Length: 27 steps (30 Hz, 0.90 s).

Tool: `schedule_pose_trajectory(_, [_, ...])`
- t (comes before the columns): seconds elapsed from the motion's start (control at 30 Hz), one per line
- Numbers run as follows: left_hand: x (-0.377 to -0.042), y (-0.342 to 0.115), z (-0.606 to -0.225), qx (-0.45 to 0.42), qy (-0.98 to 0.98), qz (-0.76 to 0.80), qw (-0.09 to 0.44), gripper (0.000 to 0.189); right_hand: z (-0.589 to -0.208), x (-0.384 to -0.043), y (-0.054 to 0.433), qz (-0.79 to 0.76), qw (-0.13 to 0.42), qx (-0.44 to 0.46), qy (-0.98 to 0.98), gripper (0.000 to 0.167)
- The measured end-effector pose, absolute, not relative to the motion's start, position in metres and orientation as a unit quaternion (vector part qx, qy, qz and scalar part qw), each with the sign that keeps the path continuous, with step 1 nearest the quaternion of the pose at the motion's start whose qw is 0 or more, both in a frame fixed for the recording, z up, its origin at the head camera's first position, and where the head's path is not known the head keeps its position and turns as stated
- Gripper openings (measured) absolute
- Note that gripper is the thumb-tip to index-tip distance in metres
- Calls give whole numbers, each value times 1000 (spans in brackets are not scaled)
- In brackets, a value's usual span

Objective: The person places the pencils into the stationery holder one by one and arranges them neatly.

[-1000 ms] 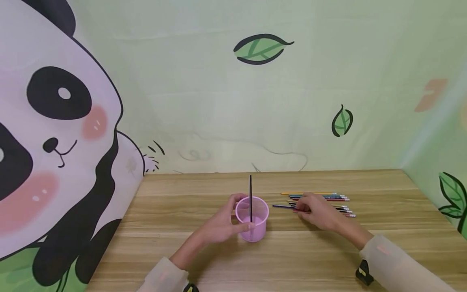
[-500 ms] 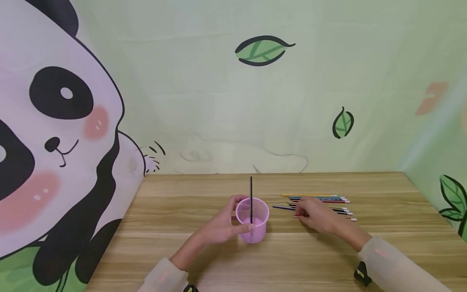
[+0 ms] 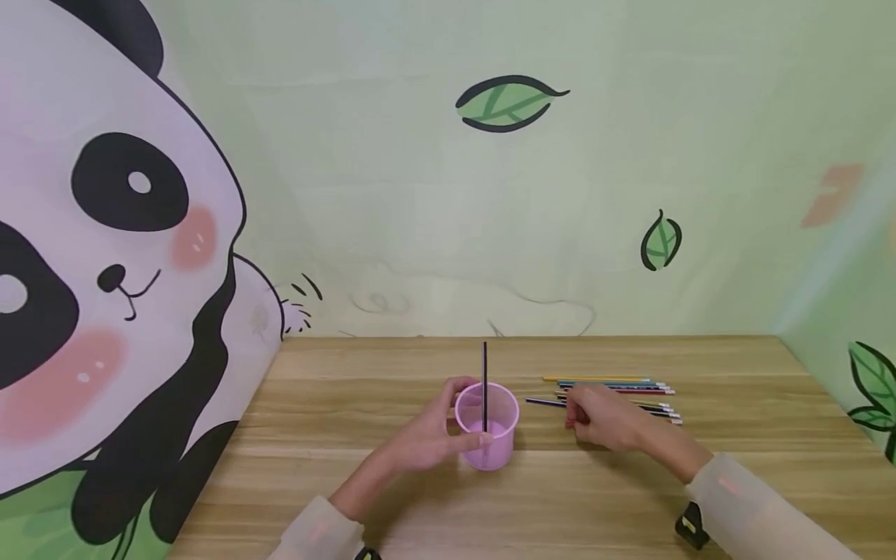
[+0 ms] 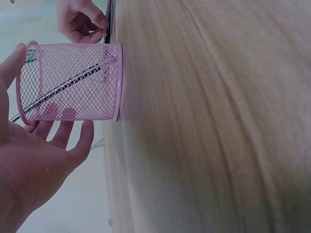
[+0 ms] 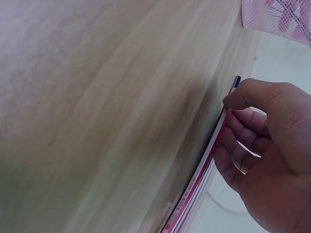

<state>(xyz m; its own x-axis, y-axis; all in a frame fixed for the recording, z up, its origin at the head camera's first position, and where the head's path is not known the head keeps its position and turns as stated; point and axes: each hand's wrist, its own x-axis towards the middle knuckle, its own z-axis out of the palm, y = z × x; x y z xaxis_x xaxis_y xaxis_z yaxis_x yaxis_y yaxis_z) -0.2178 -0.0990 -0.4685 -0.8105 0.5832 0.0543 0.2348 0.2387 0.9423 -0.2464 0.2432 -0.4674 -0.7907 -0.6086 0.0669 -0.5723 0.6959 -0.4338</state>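
Observation:
My left hand (image 3: 430,443) grips a pink mesh pencil cup (image 3: 501,449), thumb on the near side and fingers around the far side. The cup stands upright on the table, and one dark pencil (image 3: 484,364) leans inside it, poking above the rim. To the right, my right hand (image 3: 607,417) pinches a red pencil (image 5: 190,194) near one end, between thumb and fingertips. This pencil lies along the near side of a row of pencils (image 3: 612,382), partly hidden under the hand in the head view. A dark blue pencil (image 3: 542,402) sticks out left beyond the fingers.
The wood-grain table (image 3: 392,358) runs back to a pale green backdrop (image 3: 392,194) printed with a panda and leaves. White eraser ends (image 3: 668,408) of several pencils point right. Black wrist devices (image 3: 691,526) sit at the sleeves.
My right hand has closed on the red pencil and shifted slightly toward me, at the near side of the row. My left hand keeps its grip on the cup.

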Motion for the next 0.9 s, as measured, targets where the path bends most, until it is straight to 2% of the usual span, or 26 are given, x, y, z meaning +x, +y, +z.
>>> schedule_pose_trajectory(0.23, [-217,-99,-467,253,771,561,160,85,-453,-247,243,-247,45,-295,922,13])
schedule_pose_trajectory(0.47, [-218,-99,-468,261,771,560,156,84,-438,-249,245,-277,18,-291,916,14])
schedule_pose_trajectory(0.6, [-220,-98,-469,268,772,557,150,84,-416,-249,244,-298,10,-285,911,10])
schedule_pose_trajectory(0.9, [-218,-100,-469,267,770,561,144,83,-356,-240,225,-345,-79,-290,889,13])
